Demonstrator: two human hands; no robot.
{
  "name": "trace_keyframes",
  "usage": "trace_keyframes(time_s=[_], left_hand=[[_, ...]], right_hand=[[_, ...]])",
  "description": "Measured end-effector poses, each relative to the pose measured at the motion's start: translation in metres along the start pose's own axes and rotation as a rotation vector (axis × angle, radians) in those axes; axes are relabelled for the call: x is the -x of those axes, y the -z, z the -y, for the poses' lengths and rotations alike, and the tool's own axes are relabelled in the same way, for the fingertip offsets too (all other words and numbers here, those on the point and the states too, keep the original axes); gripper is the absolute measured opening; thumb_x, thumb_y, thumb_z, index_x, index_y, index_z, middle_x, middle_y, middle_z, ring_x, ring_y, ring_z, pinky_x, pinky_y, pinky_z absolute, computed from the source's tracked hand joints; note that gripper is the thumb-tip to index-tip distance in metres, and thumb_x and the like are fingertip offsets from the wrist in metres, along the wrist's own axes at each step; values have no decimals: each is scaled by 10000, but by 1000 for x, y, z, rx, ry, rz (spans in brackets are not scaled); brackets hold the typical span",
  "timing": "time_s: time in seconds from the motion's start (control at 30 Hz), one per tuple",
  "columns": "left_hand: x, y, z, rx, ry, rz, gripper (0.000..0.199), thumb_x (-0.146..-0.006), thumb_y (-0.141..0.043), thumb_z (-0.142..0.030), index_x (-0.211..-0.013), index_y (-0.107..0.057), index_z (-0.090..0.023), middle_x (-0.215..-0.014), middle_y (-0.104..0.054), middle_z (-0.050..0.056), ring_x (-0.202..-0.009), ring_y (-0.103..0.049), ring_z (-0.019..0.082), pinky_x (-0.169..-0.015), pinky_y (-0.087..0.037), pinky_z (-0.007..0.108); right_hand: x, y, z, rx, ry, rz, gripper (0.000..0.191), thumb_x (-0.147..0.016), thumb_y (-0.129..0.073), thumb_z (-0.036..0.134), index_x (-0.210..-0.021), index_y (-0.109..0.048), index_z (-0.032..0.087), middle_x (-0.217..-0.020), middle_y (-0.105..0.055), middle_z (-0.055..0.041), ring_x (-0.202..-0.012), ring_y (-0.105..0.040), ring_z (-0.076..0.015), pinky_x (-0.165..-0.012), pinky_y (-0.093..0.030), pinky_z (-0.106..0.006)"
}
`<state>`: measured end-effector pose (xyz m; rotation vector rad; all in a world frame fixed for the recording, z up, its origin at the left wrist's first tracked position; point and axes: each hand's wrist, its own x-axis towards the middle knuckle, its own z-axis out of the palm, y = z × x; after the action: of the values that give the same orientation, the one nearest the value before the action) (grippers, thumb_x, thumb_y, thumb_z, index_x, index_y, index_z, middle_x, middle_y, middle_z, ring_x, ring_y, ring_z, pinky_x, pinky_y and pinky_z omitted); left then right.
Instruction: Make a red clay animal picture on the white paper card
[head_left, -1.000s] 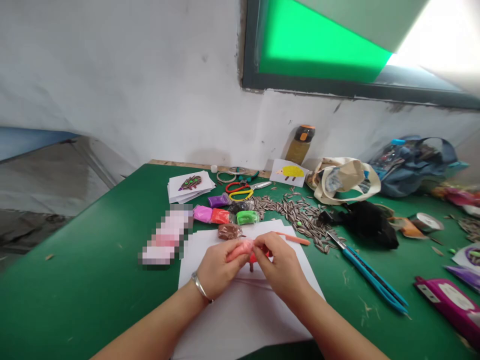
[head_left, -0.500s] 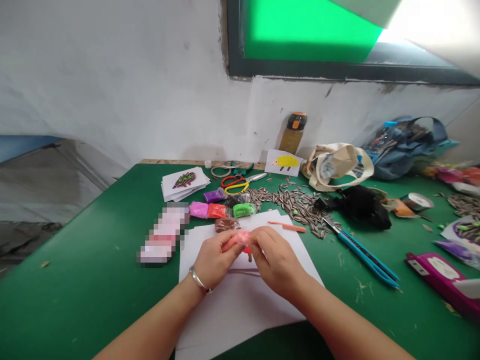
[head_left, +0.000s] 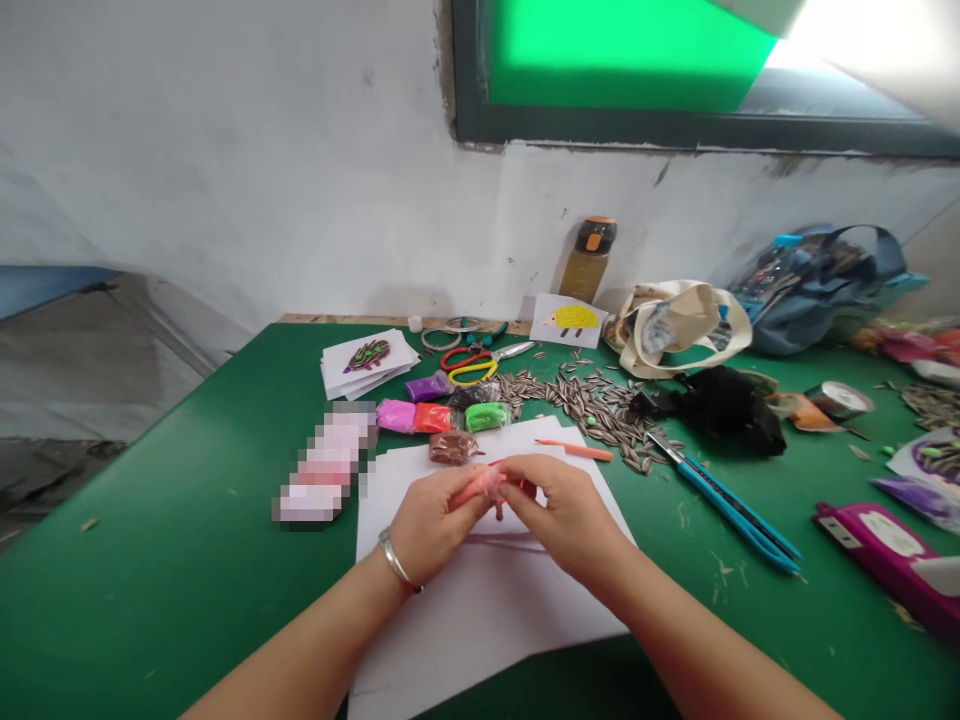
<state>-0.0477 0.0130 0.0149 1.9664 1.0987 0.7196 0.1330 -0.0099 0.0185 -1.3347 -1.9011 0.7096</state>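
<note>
My left hand [head_left: 435,518], with a silver bracelet on its wrist, grips a small pink packet of modelling clay [head_left: 491,483] in clear wrap. My right hand [head_left: 559,505] pinches the other end of that packet, fingers closed. Both hands are held over white paper sheets [head_left: 457,620]. Red and brown bits of a figure on the paper show between the hands, mostly hidden by them. Just beyond my left hand lies a brown clay packet [head_left: 452,448]. An orange pen [head_left: 574,450] rests on the paper beyond my right hand.
Several wrapped clay packets [head_left: 431,417], scissors [head_left: 480,363] and sunflower seeds [head_left: 592,405] lie behind the paper. To the right are a blue utility knife [head_left: 731,510], a black bag [head_left: 731,410] and a magenta case [head_left: 885,560]. A bottle [head_left: 589,262] stands by the wall.
My right hand's fingers have shifted slightly on the pink packet, with the wrist a little higher. The packet stays between both hands. The view has tilted slightly.
</note>
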Motion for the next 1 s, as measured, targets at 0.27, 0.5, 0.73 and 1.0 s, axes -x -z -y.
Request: trace_keyframes(time_s=[0.27,0.5,0.73,1.0], left_hand=[[1,2,1,-71,-18,40,244,-917,-505,-371,-879,-694,-221,-812,-701,-16,-713,-615,134,-681,-454,217],[1,0,6,-139,-33,69,252,-897,-513,-377,-827,-675,-197,-709,-651,-6,-622,-551,124,-584,-392,221],[2,-2,7,-164,-53,91,285,-917,-459,-361,-770,-642,-200,-688,-616,-4,-611,-521,124,-582,-378,225],[2,-3,8,-214,-43,86,270,-909,-464,-329,-708,-592,-203,-661,-596,-16,-605,-515,122,-591,-378,227]], right_hand=[[0,-1,0,0,30,-24,96,-891,-575,234,-896,-671,229,-857,-616,-22,-809,-565,-159,-707,-435,-274],[-2,2,1,-60,-26,86,111,-842,-590,139,-829,-654,229,-873,-579,0,-761,-554,-124,-696,-437,-254],[0,0,-1,23,42,88,91,-823,-581,120,-794,-614,201,-840,-598,-9,-760,-542,-138,-692,-430,-265],[-3,1,1,11,69,111,158,-842,-561,107,-840,-676,214,-863,-658,-25,-824,-577,-152,-718,-450,-268]])
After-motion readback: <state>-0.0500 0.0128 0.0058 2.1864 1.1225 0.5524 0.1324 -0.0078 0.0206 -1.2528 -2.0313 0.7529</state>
